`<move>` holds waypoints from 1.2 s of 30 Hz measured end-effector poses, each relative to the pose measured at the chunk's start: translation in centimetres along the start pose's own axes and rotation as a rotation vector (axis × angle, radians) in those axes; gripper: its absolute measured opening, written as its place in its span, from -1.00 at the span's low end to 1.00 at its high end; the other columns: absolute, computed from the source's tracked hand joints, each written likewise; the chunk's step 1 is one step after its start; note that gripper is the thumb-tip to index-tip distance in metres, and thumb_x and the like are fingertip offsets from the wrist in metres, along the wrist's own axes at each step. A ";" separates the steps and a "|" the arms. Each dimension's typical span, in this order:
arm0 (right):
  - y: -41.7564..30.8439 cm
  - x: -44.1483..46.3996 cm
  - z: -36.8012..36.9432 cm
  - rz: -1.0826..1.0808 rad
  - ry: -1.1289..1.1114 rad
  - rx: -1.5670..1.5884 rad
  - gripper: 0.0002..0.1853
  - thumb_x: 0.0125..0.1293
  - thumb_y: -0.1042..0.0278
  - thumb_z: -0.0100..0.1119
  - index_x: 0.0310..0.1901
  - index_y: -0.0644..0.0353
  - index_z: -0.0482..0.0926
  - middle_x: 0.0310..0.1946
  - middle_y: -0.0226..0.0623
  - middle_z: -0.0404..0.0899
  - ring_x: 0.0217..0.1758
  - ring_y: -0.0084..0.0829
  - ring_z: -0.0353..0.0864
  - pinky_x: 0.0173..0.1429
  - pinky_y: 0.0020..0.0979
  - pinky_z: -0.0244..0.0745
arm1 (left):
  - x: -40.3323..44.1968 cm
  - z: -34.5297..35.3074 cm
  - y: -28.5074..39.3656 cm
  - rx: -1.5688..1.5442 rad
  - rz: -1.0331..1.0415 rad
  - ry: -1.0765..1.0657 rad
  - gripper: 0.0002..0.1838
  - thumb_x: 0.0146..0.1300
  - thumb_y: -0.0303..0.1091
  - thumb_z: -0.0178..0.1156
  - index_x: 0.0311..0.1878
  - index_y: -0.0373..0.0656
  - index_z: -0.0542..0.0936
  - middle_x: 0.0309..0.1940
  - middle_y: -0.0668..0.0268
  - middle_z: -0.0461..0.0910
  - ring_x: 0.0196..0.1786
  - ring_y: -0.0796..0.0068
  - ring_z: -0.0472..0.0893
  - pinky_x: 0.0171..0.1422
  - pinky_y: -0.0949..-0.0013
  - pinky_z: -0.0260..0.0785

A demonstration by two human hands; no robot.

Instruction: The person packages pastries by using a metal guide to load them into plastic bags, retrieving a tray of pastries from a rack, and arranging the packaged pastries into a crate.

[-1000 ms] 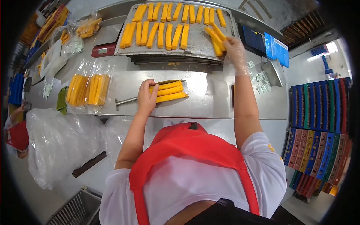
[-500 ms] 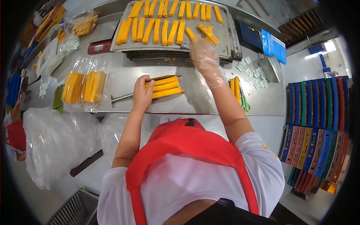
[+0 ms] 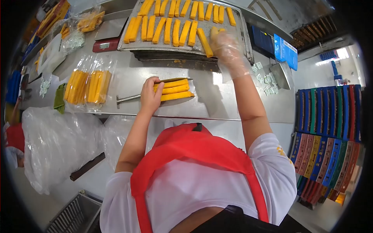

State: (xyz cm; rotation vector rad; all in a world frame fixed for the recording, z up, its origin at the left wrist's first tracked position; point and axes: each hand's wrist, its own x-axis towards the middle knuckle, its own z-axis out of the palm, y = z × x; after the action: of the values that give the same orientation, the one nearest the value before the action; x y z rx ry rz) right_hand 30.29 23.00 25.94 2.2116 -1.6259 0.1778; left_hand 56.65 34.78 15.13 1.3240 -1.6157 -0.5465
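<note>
My left hand, bare, is closed round the left ends of three yellow sticks that lie side by side on the steel table, with a metal tool running out beneath it. My right hand, in a clear plastic glove, is over the right end of the metal tray. Its blurred fingers are closed round a yellow piece that shows above them. Just left of it, one yellow stick slants over the tray's front edge. Several more sticks stand in two rows on the tray.
Two clear bags of yellow sticks lie at the left, near a red scale. Small packets and a metal scoop are at the right. Stacked crates stand beyond the table. Part of another person shows far left.
My right hand went left, then back right over the tray's end. One stick now slants at the front edge where the hand was. My left hand has kept its hold.
</note>
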 end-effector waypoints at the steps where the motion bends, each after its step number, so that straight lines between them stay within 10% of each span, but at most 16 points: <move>1: -0.3 -0.1 -0.2 0.005 -0.001 -0.006 -0.82 0.17 0.33 -0.01 -0.22 0.13 0.52 -0.28 -0.11 0.55 -0.16 -0.04 0.50 -0.13 -0.19 0.41 | 0.0 0.2 -0.2 -0.006 0.004 -0.003 -0.77 0.18 -0.30 0.09 -0.19 -0.25 0.40 -0.21 0.13 0.47 -0.12 0.14 0.46 0.01 0.26 0.28; 6: 0.0 -1.6 -3.4 0.248 -0.076 0.506 -0.74 0.12 0.18 0.01 -0.18 0.06 0.52 -0.21 -0.10 0.54 -0.11 -0.06 0.50 -0.05 -0.15 0.40 | 0.0 0.1 -0.5 -0.008 0.018 0.001 -0.76 0.17 -0.31 0.11 -0.18 -0.24 0.41 -0.22 0.13 0.47 -0.12 0.15 0.46 0.00 0.25 0.29; 15: 0.9 -0.4 -1.4 0.608 -0.222 0.451 -0.65 0.08 0.12 0.08 -0.12 0.09 0.50 -0.14 0.01 0.51 -0.02 -0.07 0.48 0.01 -0.21 0.40 | 0.1 0.2 -0.5 0.001 0.027 0.004 -0.77 0.17 -0.31 0.10 -0.19 -0.24 0.41 -0.22 0.14 0.48 -0.12 0.14 0.47 -0.01 0.26 0.29; 25: -4.5 -2.0 0.0 0.340 0.072 0.286 -0.31 0.05 0.01 0.13 0.23 0.06 0.24 0.19 0.17 0.18 0.29 0.09 0.13 0.30 0.06 -0.02 | 0.1 0.1 -0.4 -0.011 0.017 0.031 -0.79 0.17 -0.31 0.10 -0.21 -0.23 0.42 -0.24 0.14 0.48 -0.15 0.13 0.48 -0.03 0.24 0.30; 29: -3.2 -1.2 0.2 0.420 0.245 0.142 -0.36 0.03 0.05 0.11 0.20 -0.02 0.29 0.07 0.18 0.30 0.12 0.11 0.31 0.22 -0.05 0.17 | 0.2 0.1 -0.1 0.001 0.012 0.036 -0.79 0.17 -0.30 0.10 -0.21 -0.23 0.42 -0.25 0.12 0.49 -0.14 0.12 0.48 -0.03 0.23 0.30; 36: 0.1 1.6 1.6 0.421 -0.496 0.217 -0.30 -0.05 -0.07 0.12 0.11 0.19 0.34 0.05 0.09 0.39 0.15 -0.04 0.34 0.19 -0.21 0.26 | 1.9 0.3 -1.0 -0.080 0.010 -0.063 -0.69 0.29 -0.20 -0.05 -0.08 -0.27 0.40 -0.14 0.08 0.47 -0.05 0.09 0.45 0.06 0.26 0.27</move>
State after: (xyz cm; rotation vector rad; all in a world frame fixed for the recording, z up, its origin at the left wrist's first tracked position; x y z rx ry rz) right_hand 30.54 20.93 25.06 2.1466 -2.4409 -0.0991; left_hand 56.97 32.68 14.91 1.2501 -1.6335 -0.6468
